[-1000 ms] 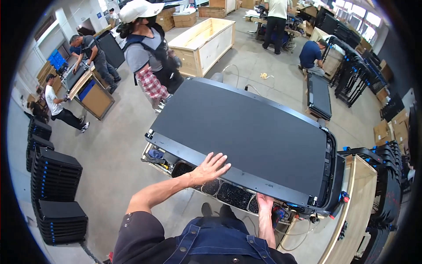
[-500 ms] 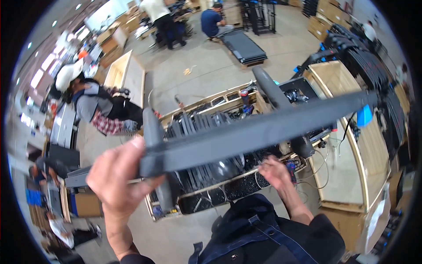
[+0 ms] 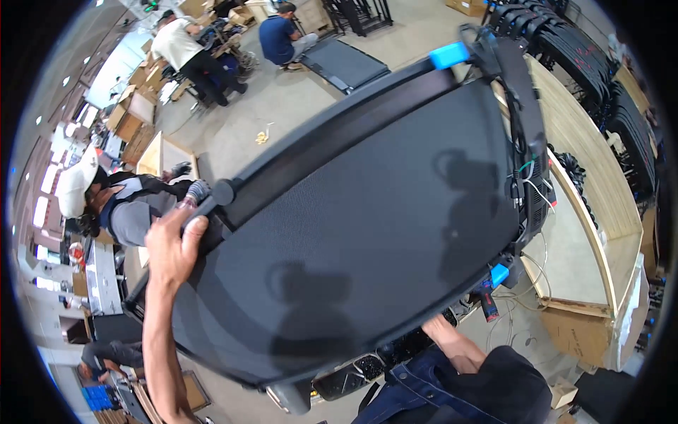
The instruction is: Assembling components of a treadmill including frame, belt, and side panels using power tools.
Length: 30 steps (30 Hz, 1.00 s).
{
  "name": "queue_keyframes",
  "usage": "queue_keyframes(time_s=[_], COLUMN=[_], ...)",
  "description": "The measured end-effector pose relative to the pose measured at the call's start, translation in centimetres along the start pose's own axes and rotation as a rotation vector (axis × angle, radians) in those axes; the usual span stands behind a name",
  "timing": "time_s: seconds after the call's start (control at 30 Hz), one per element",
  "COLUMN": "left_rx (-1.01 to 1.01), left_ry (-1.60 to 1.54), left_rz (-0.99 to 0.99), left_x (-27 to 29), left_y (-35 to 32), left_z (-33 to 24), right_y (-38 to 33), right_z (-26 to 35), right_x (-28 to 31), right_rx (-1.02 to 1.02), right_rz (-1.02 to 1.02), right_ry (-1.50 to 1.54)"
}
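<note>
A large treadmill (image 3: 381,191) fills the middle, its dark belt face toward me and its long frame slanting up to the right. My left hand (image 3: 171,247) is closed round a short grey bar (image 3: 205,207) at its left end, with the thumb along the top. Below the treadmill's near edge is my right hand (image 3: 439,326); its fingers are hidden under the frame. Blue corner pieces (image 3: 450,55) and loose cables (image 3: 518,134) are at the right end. A gloved hand (image 3: 199,189) of a co-worker is just beyond my left hand.
A co-worker in a white cap (image 3: 79,185) stands at the left. Under the near edge shows a parts bin (image 3: 339,381). To the right are a power driver (image 3: 489,302), a looping hose (image 3: 547,283) and a wooden crate (image 3: 600,233). Black frames (image 3: 565,60) are stacked behind.
The treadmill has turned from edge-on to show its broad belt face, covering the parts bin. My left hand keeps hold of its left end; my right hand's fingers have gone under the near edge.
</note>
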<state>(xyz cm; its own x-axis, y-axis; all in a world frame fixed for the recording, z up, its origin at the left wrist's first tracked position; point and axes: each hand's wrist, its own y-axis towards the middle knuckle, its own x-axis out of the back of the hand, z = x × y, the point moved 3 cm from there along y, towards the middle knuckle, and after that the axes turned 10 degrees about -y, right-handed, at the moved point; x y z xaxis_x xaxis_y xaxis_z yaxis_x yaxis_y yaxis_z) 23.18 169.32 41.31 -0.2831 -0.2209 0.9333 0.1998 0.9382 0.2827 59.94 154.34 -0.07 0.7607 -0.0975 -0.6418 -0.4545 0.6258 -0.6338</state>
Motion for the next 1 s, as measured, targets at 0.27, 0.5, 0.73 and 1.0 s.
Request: queue_keyframes(time_s=[0.27,0.5,0.73,1.0], left_rx=[0.392,0.168,0.288,0.35], left_ry=[-0.252,-0.297,-0.264,-0.253], left_rz=[0.217,-0.179,0.024,-0.068], left_x=[-26.1,-24.1,-25.2,-22.7], left_y=[-2.2,-3.7,-21.9,-32.6], left_z=[11.7,1.7,-2.9,-4.7], right_y=[-4.9,-4.2,-14.5,-23.4], right_z=[-1.6,0.1,0.2,1.8], right_x=[4.7,2.1,0.1,1.0], right_rx=[-0.115,-0.244,-0.161,0.257], right_rz=[0.085,0.282,0.535,-0.071], right_ry=[-0.567,-1.115,-1.233,-0.512])
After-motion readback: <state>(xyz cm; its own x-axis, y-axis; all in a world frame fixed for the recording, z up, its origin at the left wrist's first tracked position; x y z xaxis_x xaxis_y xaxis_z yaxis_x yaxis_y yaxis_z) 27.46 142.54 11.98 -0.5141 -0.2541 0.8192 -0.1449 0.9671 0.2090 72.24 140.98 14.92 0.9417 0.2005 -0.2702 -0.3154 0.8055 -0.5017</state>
